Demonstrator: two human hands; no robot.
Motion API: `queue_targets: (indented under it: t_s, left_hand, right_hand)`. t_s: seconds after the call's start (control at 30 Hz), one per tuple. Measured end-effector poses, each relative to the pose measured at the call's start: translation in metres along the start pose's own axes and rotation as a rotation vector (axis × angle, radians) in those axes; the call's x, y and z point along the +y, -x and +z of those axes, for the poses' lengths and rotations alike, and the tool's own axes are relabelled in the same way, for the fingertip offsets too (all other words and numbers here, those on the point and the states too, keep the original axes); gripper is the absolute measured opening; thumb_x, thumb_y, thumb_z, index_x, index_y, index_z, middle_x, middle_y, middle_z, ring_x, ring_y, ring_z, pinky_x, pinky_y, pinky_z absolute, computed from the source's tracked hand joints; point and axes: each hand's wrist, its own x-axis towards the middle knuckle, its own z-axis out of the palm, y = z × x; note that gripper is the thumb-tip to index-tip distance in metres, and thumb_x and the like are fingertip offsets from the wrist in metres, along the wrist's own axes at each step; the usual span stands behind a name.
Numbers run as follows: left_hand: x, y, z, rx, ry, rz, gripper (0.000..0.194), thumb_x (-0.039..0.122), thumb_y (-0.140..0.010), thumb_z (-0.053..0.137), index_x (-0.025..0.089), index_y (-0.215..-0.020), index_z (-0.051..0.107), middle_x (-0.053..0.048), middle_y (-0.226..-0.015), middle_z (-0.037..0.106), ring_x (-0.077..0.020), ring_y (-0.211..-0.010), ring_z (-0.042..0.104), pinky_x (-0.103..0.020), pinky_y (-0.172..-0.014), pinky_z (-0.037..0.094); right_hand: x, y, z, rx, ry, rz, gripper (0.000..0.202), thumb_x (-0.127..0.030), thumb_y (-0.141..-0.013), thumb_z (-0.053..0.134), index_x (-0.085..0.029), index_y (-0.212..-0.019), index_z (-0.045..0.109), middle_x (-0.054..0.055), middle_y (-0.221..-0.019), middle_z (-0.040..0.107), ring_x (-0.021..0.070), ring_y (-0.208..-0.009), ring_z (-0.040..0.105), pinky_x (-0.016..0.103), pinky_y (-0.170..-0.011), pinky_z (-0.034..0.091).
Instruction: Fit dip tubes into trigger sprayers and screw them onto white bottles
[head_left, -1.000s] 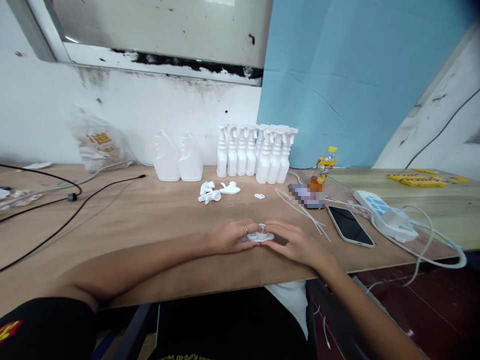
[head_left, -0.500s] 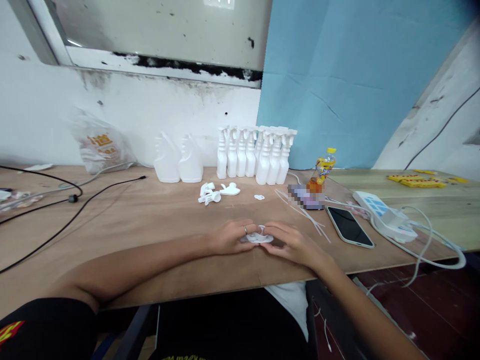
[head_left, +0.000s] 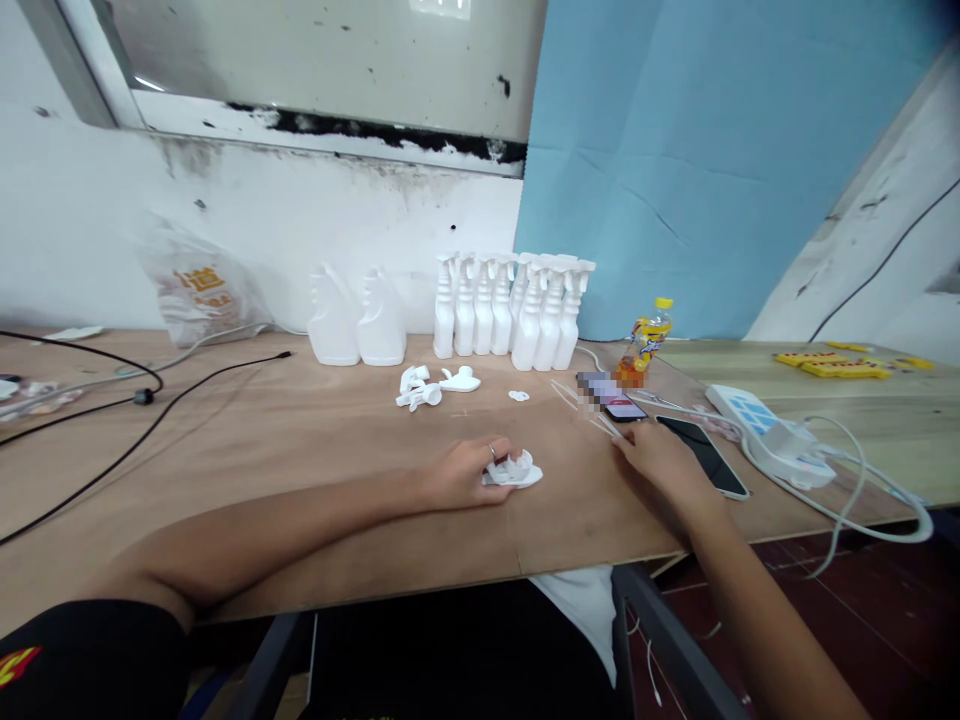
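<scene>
Curling its fingers around a glossy white plastic piece [head_left: 529,475], flat-based with a raised round collar, the left hand [head_left: 474,470] rests on the brown worktop [head_left: 337,430]; the right hand [head_left: 664,462], fingers narrowed, meets slender pale tubes [head_left: 607,428], grip unclear.

Right hand [head_left: 666,465] now off the white part [head_left: 529,474], over at the thin tubes [head_left: 610,428].

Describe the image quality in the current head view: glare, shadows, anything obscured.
Head view: pale glare tops the pane; the upper right corner fades dark.
Head view: a soft shadow falls on the table by the right hand.
Head view: blocky pixels hide part of the phone beside the drink bottle.
</scene>
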Motion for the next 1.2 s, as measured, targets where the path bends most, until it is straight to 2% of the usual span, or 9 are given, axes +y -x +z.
queue_targets:
  t_s: [0.17,0.27,0.4,0.5,0.57,0.63,0.7,0.9,1.2]
  left_hand:
    - [0.000,0.002,-0.002,-0.064,0.021,-0.019,0.038,0.036,-0.084,0.066,0.024,-0.118,0.055,-0.003,-0.107,0.069,-0.0191,-0.089,0.067,-0.028,-0.077,0.048]
    - [0.003,0.002,-0.005,-0.066,0.056,-0.034,0.056,0.034,-0.083,0.068,0.024,-0.134,0.048,-0.003,-0.111,0.069,-0.0202,-0.096,0.067,-0.029,-0.082,0.049]
    - [0.005,0.002,-0.007,-0.073,0.072,0.020,0.047,0.030,-0.086,0.065,0.024,-0.130,0.053,-0.002,-0.117,0.069,-0.0198,-0.101,0.066,-0.029,-0.088,0.049]
    - [0.003,0.001,-0.005,-0.051,0.064,0.044,0.044,0.030,-0.086,0.065,0.023,-0.128,0.055,-0.002,-0.115,0.070,-0.0193,-0.100,0.066,-0.028,-0.087,0.049]
    - [0.002,0.001,-0.003,-0.045,0.048,0.040,0.044,0.032,-0.085,0.066,0.024,-0.128,0.055,-0.001,-0.113,0.071,-0.0191,-0.097,0.067,-0.028,-0.085,0.048]
    - [0.002,0.002,-0.003,-0.047,0.024,0.029,0.044,0.034,-0.086,0.065,0.024,-0.128,0.055,-0.002,-0.112,0.071,-0.0196,-0.096,0.067,-0.028,-0.082,0.048]
    - [0.004,0.003,-0.004,-0.045,-0.002,0.030,0.046,0.039,-0.087,0.064,0.024,-0.130,0.054,-0.003,-0.110,0.072,-0.0209,-0.094,0.068,-0.029,-0.079,0.048]
    - [0.011,0.005,-0.010,-0.053,-0.017,0.077,0.039,0.048,-0.095,0.053,0.024,-0.126,0.056,-0.001,-0.097,0.072,-0.0188,-0.081,0.067,-0.027,-0.070,0.044]
    - [0.011,0.006,-0.007,-0.064,-0.067,0.035,0.045,0.049,-0.095,0.052,0.023,-0.132,0.053,-0.001,-0.090,0.072,-0.0170,-0.066,0.064,-0.027,-0.062,0.041]
  right_hand:
    - [-0.001,0.002,-0.005,-0.061,-0.025,0.110,0.022,-0.025,-0.092,0.054,-0.014,-0.087,0.073,0.019,-0.101,0.074,0.0334,-0.098,0.070,0.033,-0.070,0.043]
    - [0.001,0.002,-0.007,0.003,-0.050,0.119,0.025,-0.029,-0.092,0.053,-0.015,-0.084,0.072,0.018,-0.095,0.074,0.0315,-0.092,0.070,0.032,-0.068,0.041]
    - [0.010,-0.001,-0.006,0.131,-0.184,0.065,0.023,-0.031,-0.089,0.056,-0.017,-0.074,0.067,0.016,-0.082,0.073,0.0289,-0.082,0.069,0.032,-0.067,0.041]
    - [0.008,-0.001,-0.010,0.295,-0.426,0.000,0.020,-0.031,-0.088,0.056,-0.019,-0.073,0.060,0.011,-0.077,0.070,0.0247,-0.072,0.066,0.032,-0.066,0.042]
    - [-0.004,0.003,-0.019,0.343,-0.764,-0.066,0.020,-0.037,-0.090,0.055,-0.020,-0.080,0.056,0.007,-0.075,0.069,0.0195,-0.061,0.063,0.031,-0.061,0.044]
    - [-0.024,0.013,-0.030,0.267,-1.127,-0.173,0.023,-0.043,-0.089,0.060,-0.020,-0.090,0.055,0.003,-0.074,0.067,0.0162,-0.055,0.061,0.029,-0.057,0.046]
    - [-0.048,0.026,-0.041,0.191,-1.302,-0.281,0.029,-0.040,-0.084,0.070,-0.020,-0.101,0.058,0.001,-0.074,0.067,0.0164,-0.062,0.065,0.028,-0.061,0.050]
    - [-0.097,0.050,-0.048,0.173,-1.368,-0.434,0.017,-0.033,-0.092,0.066,-0.021,-0.103,0.065,0.001,-0.075,0.066,0.0141,-0.067,0.064,0.028,-0.068,0.053]
    - [-0.104,0.047,-0.035,0.097,-1.360,-0.471,0.016,-0.034,-0.094,0.062,-0.021,-0.104,0.064,0.000,-0.074,0.063,0.0134,-0.066,0.062,0.027,-0.067,0.051]
